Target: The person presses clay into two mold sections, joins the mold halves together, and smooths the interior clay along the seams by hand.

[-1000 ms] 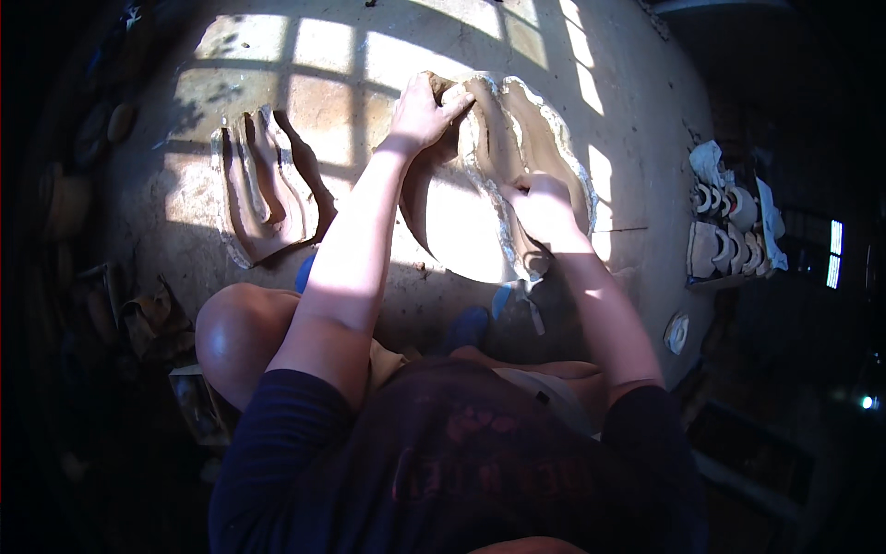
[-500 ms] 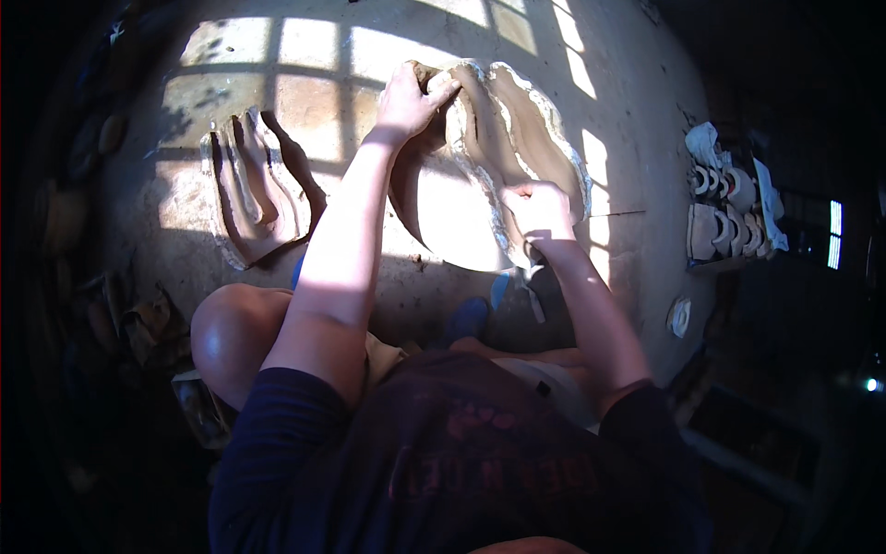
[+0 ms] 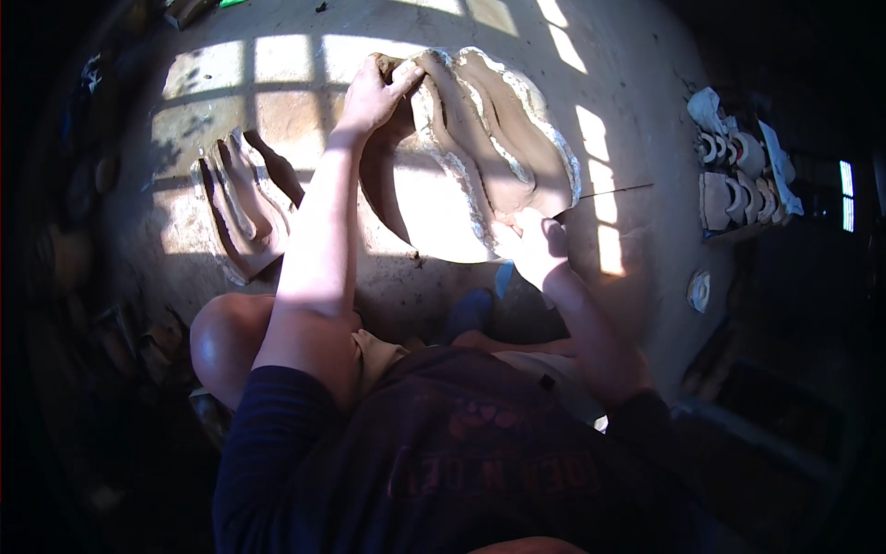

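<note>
Head view, the only one: a person sits on the ground, knees bent, leaning over a large ridged clay form (image 3: 480, 138) lying on the sunlit earthen floor (image 3: 637, 102) straight ahead of both hands. The work in hand looks like shaping or smoothing this wet clay piece, one hand at each end. The left hand (image 3: 374, 92) reaches to the far end of the form, fingers (image 3: 401, 76) curled over its upper ridge, partly closed and pressing on the clay rather than gripping anything loose. The right hand (image 3: 535, 245) sits at the near end, in hard sun glare; it rests against the lower edge of the form, but whether its fingers are spread or pinching the edge cannot be told. A thin dark stick or wire (image 3: 616, 191) runs out just beyond the right hand, its near end at the clay rim; contact with the hand is unclear. Well left of the left forearm lies a second, smaller ridged clay piece (image 3: 238, 208), untouched. Far to the right of the right hand, a cluster of small pale moulded pieces (image 3: 738, 175) sits near the floor's edge. Judgement: the next move calls for steady, even pressure along the ridges, as the soft edges would likely deform under a hard push.
</note>
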### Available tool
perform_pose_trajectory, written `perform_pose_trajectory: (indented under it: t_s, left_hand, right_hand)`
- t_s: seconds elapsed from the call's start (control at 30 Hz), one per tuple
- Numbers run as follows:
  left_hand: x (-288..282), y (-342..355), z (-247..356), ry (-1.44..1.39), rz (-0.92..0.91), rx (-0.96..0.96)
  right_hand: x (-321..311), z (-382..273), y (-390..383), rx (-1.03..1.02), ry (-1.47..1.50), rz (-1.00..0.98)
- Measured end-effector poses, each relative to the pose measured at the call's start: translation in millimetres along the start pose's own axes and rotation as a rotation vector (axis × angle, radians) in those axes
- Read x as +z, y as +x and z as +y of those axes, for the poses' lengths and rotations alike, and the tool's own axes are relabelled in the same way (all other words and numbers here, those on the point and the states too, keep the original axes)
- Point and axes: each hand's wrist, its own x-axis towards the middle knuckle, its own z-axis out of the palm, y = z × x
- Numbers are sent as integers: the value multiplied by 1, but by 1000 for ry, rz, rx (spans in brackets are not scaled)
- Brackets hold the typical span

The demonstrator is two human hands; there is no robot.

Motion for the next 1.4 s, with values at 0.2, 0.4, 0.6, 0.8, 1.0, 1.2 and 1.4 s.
perform_pose_trajectory:
  t_s: [0.2,0.4,0.6,0.8,1.0,1.2,1.4]
  left_hand:
    - [1,4,-2,-67,-12,49]
    - [4,1,3,-65,-33,25]
    - [0,-4,-10,-108,4,16]
    - [4,-14,-21,-316,-29,36]
    - [6,-44,-25,-25,129,107]
    - [8,-75,-29,-45,208,-20]
    - [6,-113,-5,-17,338,66]
  right_hand:
    - [-8,34,-8,-298,-108,70]
    - [-38,70,-10,-595,-125,105]
    - [-54,67,-16,-249,174,37]
    - [-22,54,-42,42,487,-154]
    - [5,26,-23,259,1013,-220]
    - [8,-2,9,159,1005,-178]
    - [4,-12,50,64,897,-172]
